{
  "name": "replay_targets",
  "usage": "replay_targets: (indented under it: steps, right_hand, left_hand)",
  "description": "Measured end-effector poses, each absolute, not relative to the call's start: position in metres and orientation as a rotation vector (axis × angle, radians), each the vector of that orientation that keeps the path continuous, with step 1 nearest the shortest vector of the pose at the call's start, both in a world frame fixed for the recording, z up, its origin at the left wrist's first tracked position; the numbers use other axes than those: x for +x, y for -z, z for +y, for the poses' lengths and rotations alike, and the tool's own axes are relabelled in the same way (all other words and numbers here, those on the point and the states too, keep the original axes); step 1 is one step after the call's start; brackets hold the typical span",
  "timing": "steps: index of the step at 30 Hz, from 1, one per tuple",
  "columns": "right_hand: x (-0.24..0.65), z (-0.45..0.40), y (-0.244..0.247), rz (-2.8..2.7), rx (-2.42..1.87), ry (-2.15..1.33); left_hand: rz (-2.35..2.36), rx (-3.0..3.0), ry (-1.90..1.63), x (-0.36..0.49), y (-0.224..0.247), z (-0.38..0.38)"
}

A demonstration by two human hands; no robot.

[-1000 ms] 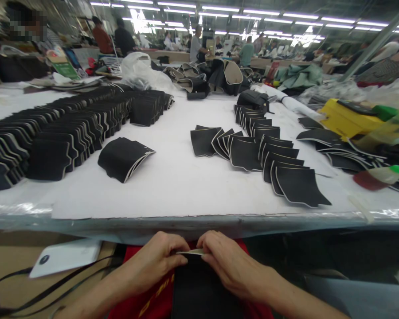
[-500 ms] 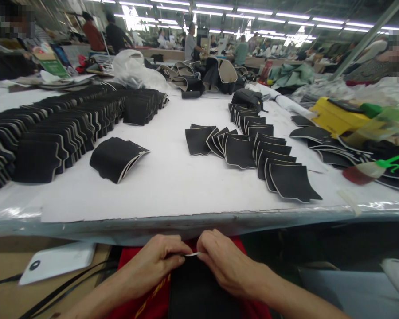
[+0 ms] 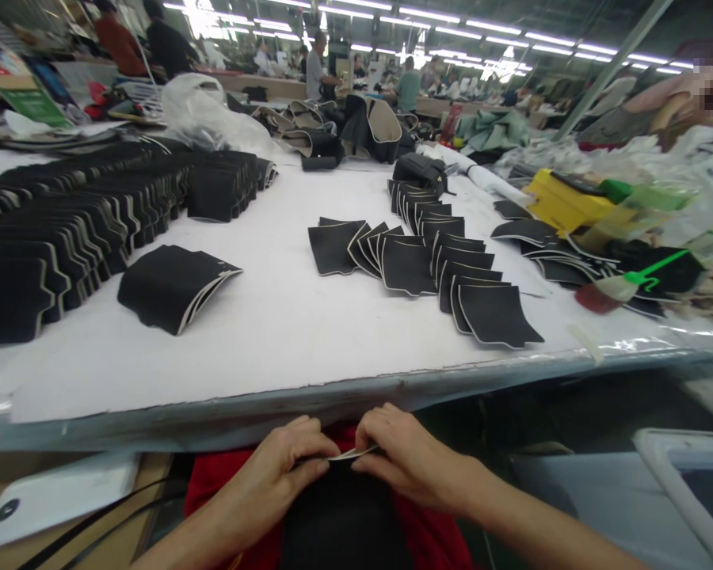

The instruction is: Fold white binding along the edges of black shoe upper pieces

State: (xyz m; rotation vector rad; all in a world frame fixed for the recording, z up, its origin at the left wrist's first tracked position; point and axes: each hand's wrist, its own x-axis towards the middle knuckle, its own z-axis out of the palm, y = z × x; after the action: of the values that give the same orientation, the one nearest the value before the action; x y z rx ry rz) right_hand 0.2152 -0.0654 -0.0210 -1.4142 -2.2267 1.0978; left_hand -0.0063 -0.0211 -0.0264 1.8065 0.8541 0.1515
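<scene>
Below the table's front edge, my left hand (image 3: pixel 285 467) and my right hand (image 3: pixel 407 459) both pinch the top edge of a black fabric piece with a pale lining (image 3: pixel 341 514). It hangs over my lap, above red cloth (image 3: pixel 433 538). On the white table (image 3: pixel 309 317) lies a small curved stack of black pieces (image 3: pixel 172 285) at left centre. A fanned row of flat black pieces (image 3: pixel 451 269) lies at right centre.
Long rows of stacked black pieces (image 3: pixel 65 222) fill the table's left side. A yellow box (image 3: pixel 562 202), a green-nozzled bottle (image 3: pixel 623 281) and plastic bags sit at right. A white phone-like object (image 3: pixel 53 499) with cables lies lower left. Other people work at tables far behind.
The view has swung to the right and tilted, so the table contents shifted left. My hands stay pinched together on the piece's top edge, barely moved.
</scene>
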Motion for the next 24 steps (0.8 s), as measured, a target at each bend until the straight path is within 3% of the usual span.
replay_targets:
  steps: [24]
  right_hand:
    - [0.215,-0.070,0.030,-1.948,-1.316,-1.253]
  left_hand:
    - [0.839,1.872,-0.110,0.010,0.024,-0.019]
